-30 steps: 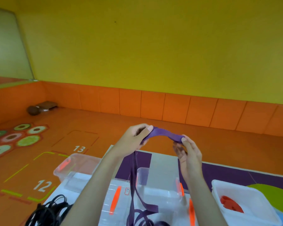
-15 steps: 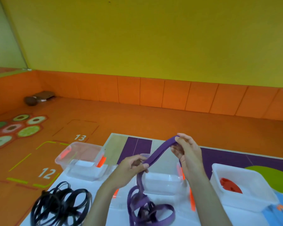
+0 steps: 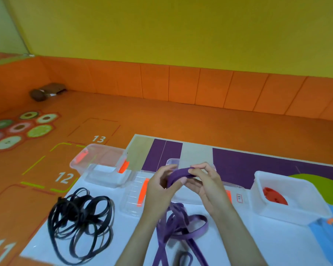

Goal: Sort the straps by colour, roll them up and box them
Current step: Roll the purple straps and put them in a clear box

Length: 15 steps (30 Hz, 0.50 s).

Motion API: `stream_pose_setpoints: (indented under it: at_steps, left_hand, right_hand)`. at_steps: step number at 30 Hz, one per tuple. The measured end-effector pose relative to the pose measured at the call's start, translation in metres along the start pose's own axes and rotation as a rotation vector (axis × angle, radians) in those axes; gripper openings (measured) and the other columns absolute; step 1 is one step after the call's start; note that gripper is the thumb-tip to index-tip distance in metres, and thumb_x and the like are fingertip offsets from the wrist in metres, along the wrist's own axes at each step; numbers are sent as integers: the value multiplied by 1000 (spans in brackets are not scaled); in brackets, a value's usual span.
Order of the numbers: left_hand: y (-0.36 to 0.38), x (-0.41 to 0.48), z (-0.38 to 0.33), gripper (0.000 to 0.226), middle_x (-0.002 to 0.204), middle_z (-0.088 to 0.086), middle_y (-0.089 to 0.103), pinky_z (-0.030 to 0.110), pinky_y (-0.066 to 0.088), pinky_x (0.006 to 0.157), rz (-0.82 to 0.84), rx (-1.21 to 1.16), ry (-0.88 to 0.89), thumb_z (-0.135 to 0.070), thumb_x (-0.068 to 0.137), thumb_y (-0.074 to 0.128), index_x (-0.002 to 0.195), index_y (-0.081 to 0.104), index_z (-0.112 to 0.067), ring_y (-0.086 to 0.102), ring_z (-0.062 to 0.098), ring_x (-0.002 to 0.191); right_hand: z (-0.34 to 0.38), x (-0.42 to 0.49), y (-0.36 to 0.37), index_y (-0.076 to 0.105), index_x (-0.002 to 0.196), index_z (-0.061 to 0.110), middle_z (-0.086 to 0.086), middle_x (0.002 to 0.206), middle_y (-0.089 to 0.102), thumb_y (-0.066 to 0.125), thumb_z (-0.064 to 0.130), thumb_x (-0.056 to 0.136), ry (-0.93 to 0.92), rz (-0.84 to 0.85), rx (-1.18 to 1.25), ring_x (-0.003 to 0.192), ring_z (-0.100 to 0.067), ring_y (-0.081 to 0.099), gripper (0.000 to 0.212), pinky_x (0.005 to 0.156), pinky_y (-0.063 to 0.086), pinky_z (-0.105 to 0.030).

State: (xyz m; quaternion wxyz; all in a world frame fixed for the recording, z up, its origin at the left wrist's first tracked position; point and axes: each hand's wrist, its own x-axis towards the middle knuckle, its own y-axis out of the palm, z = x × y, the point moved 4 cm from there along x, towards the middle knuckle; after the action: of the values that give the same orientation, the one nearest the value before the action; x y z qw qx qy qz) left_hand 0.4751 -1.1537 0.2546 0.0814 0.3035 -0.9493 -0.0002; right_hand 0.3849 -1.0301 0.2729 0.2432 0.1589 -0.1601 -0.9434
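Both hands are raised over the mat and hold one end of the purple strap (image 3: pixel 176 176). My left hand (image 3: pixel 159 187) grips it from the left with curled fingers. My right hand (image 3: pixel 205 184) pinches it from the right, fingertips on top. The remainder of the strap hangs down and lies in loose loops on the mat below my wrists. A tangle of black straps (image 3: pixel 81 223) lies on the mat to the left. A rolled red strap (image 3: pixel 274 195) sits inside the white box (image 3: pixel 288 217) at the right.
A clear box with orange clips (image 3: pixel 102 166) stands at the mat's far left corner. A clear lid (image 3: pixel 134 196) lies beside it. Another clear box (image 3: pixel 173 161) is mostly hidden behind my hands. Orange floor with numbered squares surrounds the mat.
My hands have come down and closer together, with the stretched length of purple strap between them now short and folded. The camera has tilted down, showing more of the mat.
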Motion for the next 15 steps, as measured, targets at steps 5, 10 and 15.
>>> stream_pose_setpoints:
  at_steps: [5,10,15]
  left_hand:
    - [-8,-9,12,28,105,0,80,25,56,88,-167,-84,-17,-4,85,84,109,77,-15,75,17,100]
    - [-15,-11,15,15,93,3,81,25,58,85,-232,-109,-60,-2,87,81,95,83,-15,77,20,92]
    - [-23,-11,9,12,91,3,81,23,58,84,-240,-102,-44,-1,87,80,94,82,-10,77,19,90]
  right_hand:
    - [-8,0,-1,59,92,9,-15,92,75,65,6,97,136,-4,31,80,-27,74,8,75,55,-31]
    - [-29,-4,-3,67,104,11,-10,101,77,72,16,94,378,68,137,87,-22,75,13,75,53,-30]
    - [-37,-2,-12,77,109,17,-5,112,78,80,32,91,145,132,-295,110,-21,74,23,95,61,-38]
